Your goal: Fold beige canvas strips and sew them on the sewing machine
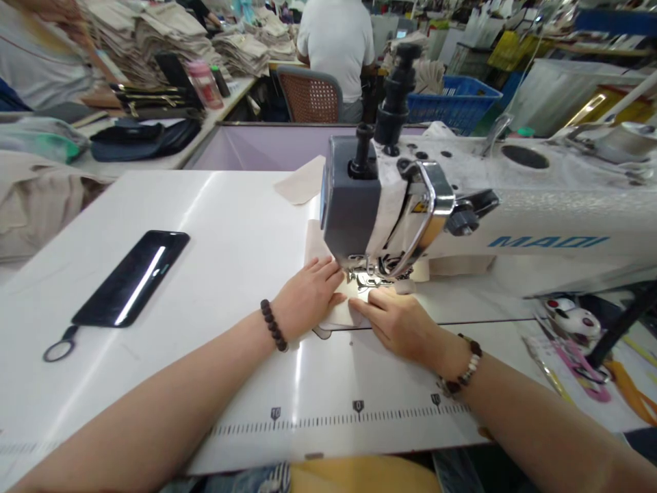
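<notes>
My left hand [308, 298] lies flat on a piece of beige cloth [317, 243], close to the left of the sewing machine's presser foot [362, 277]. My right hand [395, 323] presses the same cloth just in front of the foot, its fingertips near the needle area. The cloth runs under the grey head of the white industrial sewing machine [352, 195]. Both hands and the machine head hide much of the cloth, and the needle is hard to make out. A dark bead bracelet circles each wrist.
The white sewing table [220, 205] carries a black smartphone [131, 277], a loose beige cloth piece [302, 179] and a printed ruler scale [349, 418]. Beyond stand stacks of folded cloth [144, 41], a seated co-worker [336, 48] and a blue plastic crate [452, 103].
</notes>
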The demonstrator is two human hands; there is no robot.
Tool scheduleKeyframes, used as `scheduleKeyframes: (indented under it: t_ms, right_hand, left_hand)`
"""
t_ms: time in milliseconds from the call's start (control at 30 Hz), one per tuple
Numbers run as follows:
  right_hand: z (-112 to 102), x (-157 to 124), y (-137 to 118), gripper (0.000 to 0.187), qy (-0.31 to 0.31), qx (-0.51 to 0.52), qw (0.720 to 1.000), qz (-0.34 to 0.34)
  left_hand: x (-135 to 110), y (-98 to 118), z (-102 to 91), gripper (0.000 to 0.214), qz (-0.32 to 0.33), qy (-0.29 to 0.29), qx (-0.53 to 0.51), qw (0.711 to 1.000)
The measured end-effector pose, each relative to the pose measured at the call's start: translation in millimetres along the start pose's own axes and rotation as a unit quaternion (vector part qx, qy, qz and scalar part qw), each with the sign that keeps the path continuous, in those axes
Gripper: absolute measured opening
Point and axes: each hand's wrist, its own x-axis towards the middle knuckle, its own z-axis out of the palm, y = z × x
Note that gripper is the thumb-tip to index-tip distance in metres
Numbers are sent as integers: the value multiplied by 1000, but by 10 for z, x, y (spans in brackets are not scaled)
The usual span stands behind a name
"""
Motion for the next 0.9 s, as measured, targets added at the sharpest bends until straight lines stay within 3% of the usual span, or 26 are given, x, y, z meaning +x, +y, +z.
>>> scheduleKeyframes:
  t_ms: [733,900]
  right_hand:
    - [47,11,2,31,7,-20,999,30]
    - [26,-38,17,26,22,-1,998,-60]
  left_hand:
    - [21,-38,12,18,0,23,20,1000]
    - [-99,83,-48,16,98,-43,-33,994]
